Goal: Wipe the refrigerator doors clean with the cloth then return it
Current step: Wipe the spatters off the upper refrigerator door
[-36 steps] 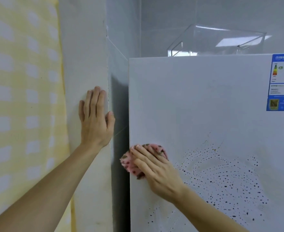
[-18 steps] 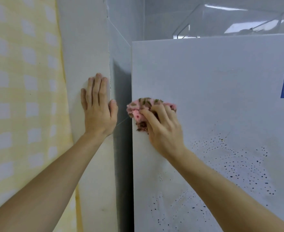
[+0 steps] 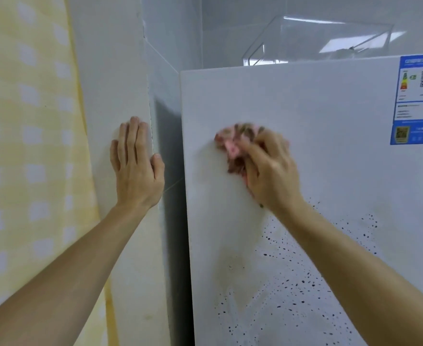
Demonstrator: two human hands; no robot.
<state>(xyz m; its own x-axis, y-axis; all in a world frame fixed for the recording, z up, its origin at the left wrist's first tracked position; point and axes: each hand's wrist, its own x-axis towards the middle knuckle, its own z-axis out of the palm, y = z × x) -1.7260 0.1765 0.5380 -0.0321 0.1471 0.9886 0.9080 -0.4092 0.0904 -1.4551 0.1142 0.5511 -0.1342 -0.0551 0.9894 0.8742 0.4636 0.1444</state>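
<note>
Cloth: the crumpled pink cloth with brownish patches (image 3: pixel 232 146) sits just above the centre of the frame, bunched against the flat white refrigerator door (image 3: pixel 330 151), near the door's left edge. It is smeared by motion blur.

Right hand: the right hand (image 3: pixel 271 176) covers the lower right side of the cloth. Its fingers (image 3: pixel 252 151) are curled around the bunch and grip it against the door. The blur hides how each finger lies. The bare forearm runs down to the lower right corner of the frame.

Left hand: the left hand (image 3: pixel 136 168), left of centre, lies flat on the white painted wall edge (image 3: pixel 110 83). Its fingers are straight and pressed close together, pointing up, and the thumb is set apart to the right at the wall's corner. It holds nothing.

Door surface: small dark specks (image 3: pixel 292 295) are scattered over the lower part of the door, below the right hand. A faint yellowish smear shows to the left of them. The patch around the cloth looks plain white.

Sticker: a blue and white printed energy label (image 3: pixel 416 98) is stuck at the upper right of the door — its text is too small to read.

On top: a clear plastic box (image 3: pixel 317 41) stands above the door's top edge.

Surroundings: a yellow and white checked fabric (image 3: pixel 25 146) fills the left of the frame. Pale grey wall tiles (image 3: pixel 170 46) run behind — a dark gap separates them from the door.
</note>
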